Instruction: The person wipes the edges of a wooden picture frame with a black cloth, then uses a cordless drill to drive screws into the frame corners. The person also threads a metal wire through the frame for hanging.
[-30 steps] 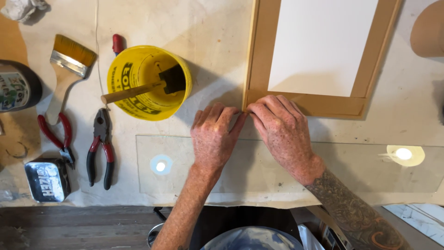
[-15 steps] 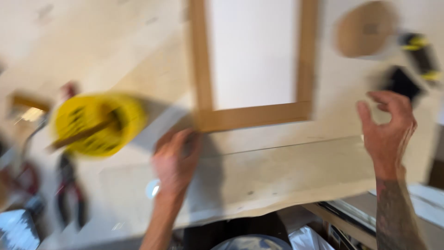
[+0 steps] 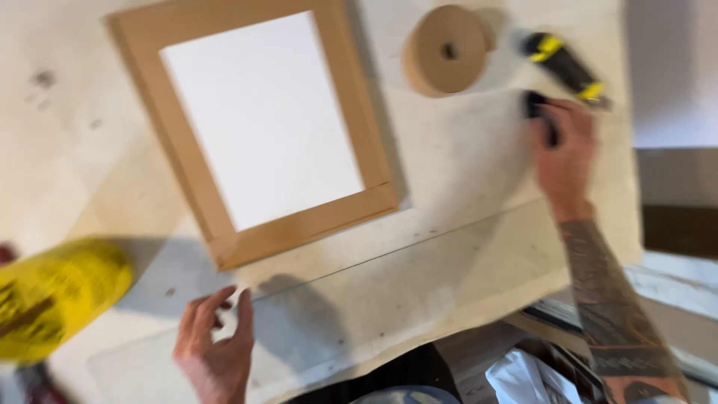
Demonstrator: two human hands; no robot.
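Note:
My left hand (image 3: 217, 348) rests at the bottom left on a clear glass pane (image 3: 389, 299) that lies along the near edge of the table. Its fingers are apart and its fingertips touch the pane's far edge. My right hand (image 3: 562, 153) has reached to the far right, where its fingers curl over a small black tool (image 3: 535, 105). A yellow and black utility knife (image 3: 565, 66) lies just beyond that hand. A wooden picture frame (image 3: 295, 224) with a white panel inside lies tilted at the centre left.
A roll of brown tape (image 3: 447, 49) sits at the top, left of the knife. A yellow tub (image 3: 52, 299), blurred, stands at the left edge. Pale paper (image 3: 464, 164) covers the table. Clutter shows below the table's near edge at the lower right.
My right hand left the frame's corner and swung to the far right onto the black tool. The view panned right, and my left hand stayed on the glass pane.

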